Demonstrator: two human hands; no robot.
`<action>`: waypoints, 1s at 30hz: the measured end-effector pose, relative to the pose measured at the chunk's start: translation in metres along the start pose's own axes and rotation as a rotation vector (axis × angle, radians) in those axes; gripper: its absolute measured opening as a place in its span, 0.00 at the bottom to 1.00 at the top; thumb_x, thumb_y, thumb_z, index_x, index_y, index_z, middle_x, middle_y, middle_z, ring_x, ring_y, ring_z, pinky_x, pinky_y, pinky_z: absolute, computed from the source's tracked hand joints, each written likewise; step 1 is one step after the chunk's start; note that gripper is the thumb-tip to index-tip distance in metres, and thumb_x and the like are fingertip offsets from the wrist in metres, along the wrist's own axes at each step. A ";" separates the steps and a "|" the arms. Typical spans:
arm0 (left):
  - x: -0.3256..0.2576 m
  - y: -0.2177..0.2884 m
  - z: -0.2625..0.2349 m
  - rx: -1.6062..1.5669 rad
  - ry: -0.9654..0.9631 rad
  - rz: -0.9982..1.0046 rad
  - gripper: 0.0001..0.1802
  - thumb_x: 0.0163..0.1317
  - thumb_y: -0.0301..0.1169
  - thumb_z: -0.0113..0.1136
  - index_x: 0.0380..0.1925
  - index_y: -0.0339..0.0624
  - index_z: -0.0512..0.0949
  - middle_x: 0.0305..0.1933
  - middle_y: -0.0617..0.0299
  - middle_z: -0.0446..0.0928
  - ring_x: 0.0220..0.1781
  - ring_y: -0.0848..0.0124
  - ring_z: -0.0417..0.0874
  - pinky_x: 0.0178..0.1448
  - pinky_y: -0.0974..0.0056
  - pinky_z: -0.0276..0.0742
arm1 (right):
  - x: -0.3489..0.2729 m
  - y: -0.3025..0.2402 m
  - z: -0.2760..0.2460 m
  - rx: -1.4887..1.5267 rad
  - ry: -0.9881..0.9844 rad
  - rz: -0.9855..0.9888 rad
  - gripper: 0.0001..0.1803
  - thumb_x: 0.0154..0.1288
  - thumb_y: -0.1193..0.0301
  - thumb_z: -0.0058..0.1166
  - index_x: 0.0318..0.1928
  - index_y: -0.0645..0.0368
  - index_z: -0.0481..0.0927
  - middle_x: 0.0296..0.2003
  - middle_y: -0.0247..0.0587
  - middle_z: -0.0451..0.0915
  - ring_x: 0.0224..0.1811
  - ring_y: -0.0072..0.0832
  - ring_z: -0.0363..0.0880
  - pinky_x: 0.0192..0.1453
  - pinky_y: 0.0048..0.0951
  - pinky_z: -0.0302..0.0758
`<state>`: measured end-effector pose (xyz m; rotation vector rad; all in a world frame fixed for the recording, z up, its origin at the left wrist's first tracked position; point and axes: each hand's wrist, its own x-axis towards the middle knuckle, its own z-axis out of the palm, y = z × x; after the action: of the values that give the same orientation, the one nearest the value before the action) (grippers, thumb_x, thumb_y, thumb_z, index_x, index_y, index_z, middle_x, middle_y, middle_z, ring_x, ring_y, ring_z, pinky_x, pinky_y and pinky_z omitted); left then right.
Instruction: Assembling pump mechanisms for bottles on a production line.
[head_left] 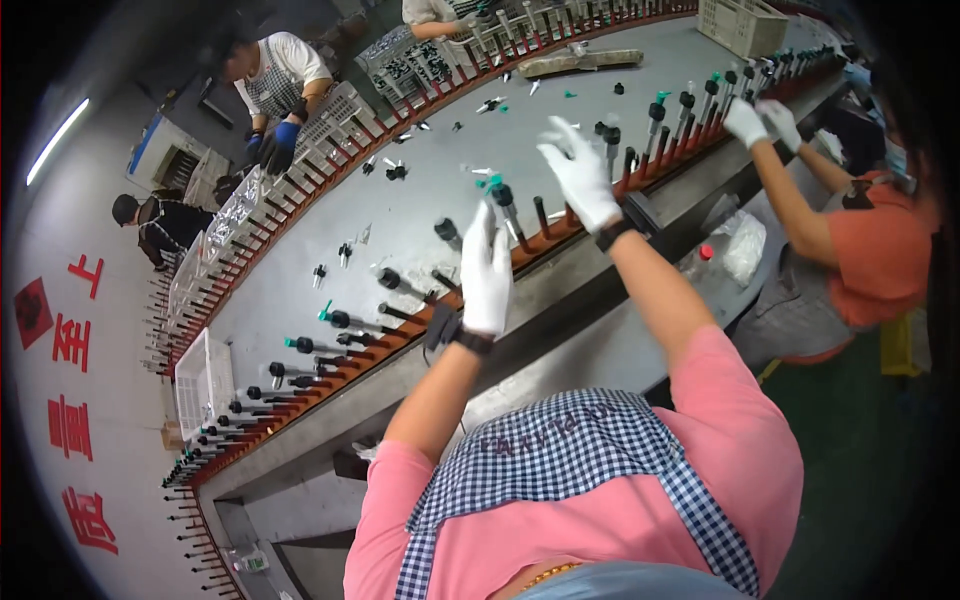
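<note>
Both my hands wear white gloves and reach over a curved row of upright posts with black tops. My left hand (486, 278) has its fingers stretched out towards the far side, just left of a black-topped post (509, 208). Close beyond its fingertips is a small green clip-like piece (490, 183). My right hand (582, 178) is raised further right with fingers spread, and nothing shows in it. Beside its fingers stands another black-topped post (611, 143). A further black-topped post (447, 233) is left of my left hand.
Small black and silver parts (395, 170) lie scattered on the grey table (420, 205). A white crate (204, 385) sits at the left and a beige crate (741, 27) at the far right. A co-worker in orange (870, 240) works at my right; others work across the table.
</note>
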<state>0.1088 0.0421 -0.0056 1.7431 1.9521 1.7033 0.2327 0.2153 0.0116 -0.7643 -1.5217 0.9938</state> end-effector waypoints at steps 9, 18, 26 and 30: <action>0.062 -0.002 0.009 -0.258 0.114 -0.603 0.27 0.77 0.50 0.51 0.28 0.37 0.79 0.13 0.61 0.75 0.18 0.72 0.77 0.29 0.67 0.73 | -0.016 -0.014 0.068 -0.265 0.094 -0.116 0.12 0.74 0.66 0.56 0.53 0.52 0.86 0.33 0.33 0.88 0.21 0.15 0.77 0.30 0.25 0.77; -0.003 -0.025 -0.048 -0.375 0.273 -0.484 0.18 0.76 0.41 0.54 0.51 0.36 0.77 0.44 0.57 0.83 0.46 0.72 0.82 0.49 0.67 0.75 | -0.102 -0.006 0.065 -0.064 -0.018 -0.135 0.19 0.73 0.66 0.59 0.61 0.56 0.79 0.49 0.49 0.84 0.53 0.36 0.84 0.57 0.32 0.78; -0.063 0.011 0.006 -0.350 0.054 -0.396 0.26 0.73 0.33 0.57 0.67 0.33 0.69 0.66 0.44 0.74 0.70 0.56 0.74 0.74 0.58 0.67 | -0.016 0.021 -0.015 0.218 0.167 0.002 0.31 0.70 0.71 0.62 0.70 0.65 0.67 0.55 0.43 0.78 0.56 0.27 0.77 0.63 0.29 0.73; 0.017 0.017 0.010 -0.213 0.142 -0.227 0.33 0.69 0.34 0.61 0.71 0.34 0.65 0.67 0.41 0.73 0.71 0.51 0.72 0.72 0.56 0.68 | -0.004 -0.012 0.025 0.038 0.004 0.327 0.18 0.75 0.65 0.55 0.58 0.60 0.82 0.32 0.34 0.84 0.32 0.20 0.81 0.41 0.26 0.77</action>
<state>0.1205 0.0573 0.0121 1.3114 1.8534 1.9137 0.2100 0.2017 0.0192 -1.0088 -1.3959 1.2567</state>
